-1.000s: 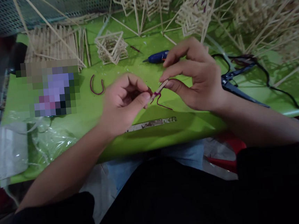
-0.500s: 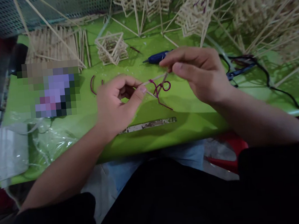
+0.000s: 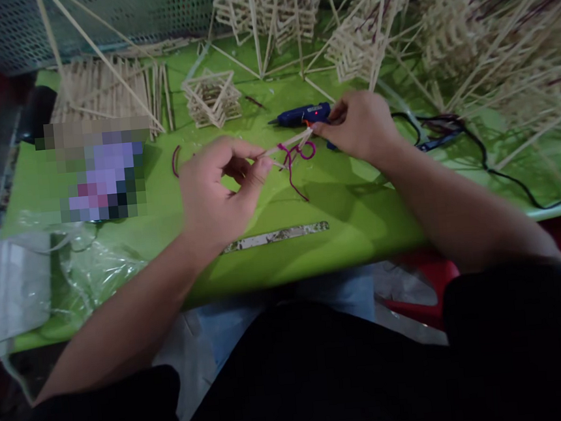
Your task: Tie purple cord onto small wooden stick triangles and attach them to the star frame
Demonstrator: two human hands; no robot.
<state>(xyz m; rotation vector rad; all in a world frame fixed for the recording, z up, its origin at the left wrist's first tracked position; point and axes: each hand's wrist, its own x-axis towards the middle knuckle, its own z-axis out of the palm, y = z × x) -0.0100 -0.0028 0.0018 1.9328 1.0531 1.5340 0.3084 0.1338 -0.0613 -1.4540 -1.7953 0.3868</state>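
Between thumb and fingers, my left hand (image 3: 224, 183) pinches one end of a small frame of thin wooden sticks (image 3: 277, 148). Dark red string (image 3: 291, 173) is tied around the sticks, with a loop on the right and a loose tail hanging down. At the frame's other end, the fingertips of my right hand (image 3: 356, 125) are closed on the stick corner. Just behind that corner lies a blue glue gun (image 3: 296, 115) with a small red light, its nozzle pointing left. A flat, worn metal strip (image 3: 277, 236) rests on the table below the frame.
Stacked stick lattices (image 3: 212, 98) stand at the back, with several more to the right. A row of loose sticks (image 3: 103, 88) lies back left. Nearer are a blurred-out phone-like object (image 3: 105, 176), a white face mask (image 3: 15, 286) and clear plastic. A black cable (image 3: 498, 175) crosses the green table (image 3: 360, 223).
My right hand has come down and left onto the corner of the stick frame; before, it was raised in front of the glue gun. My left hand keeps its hold.
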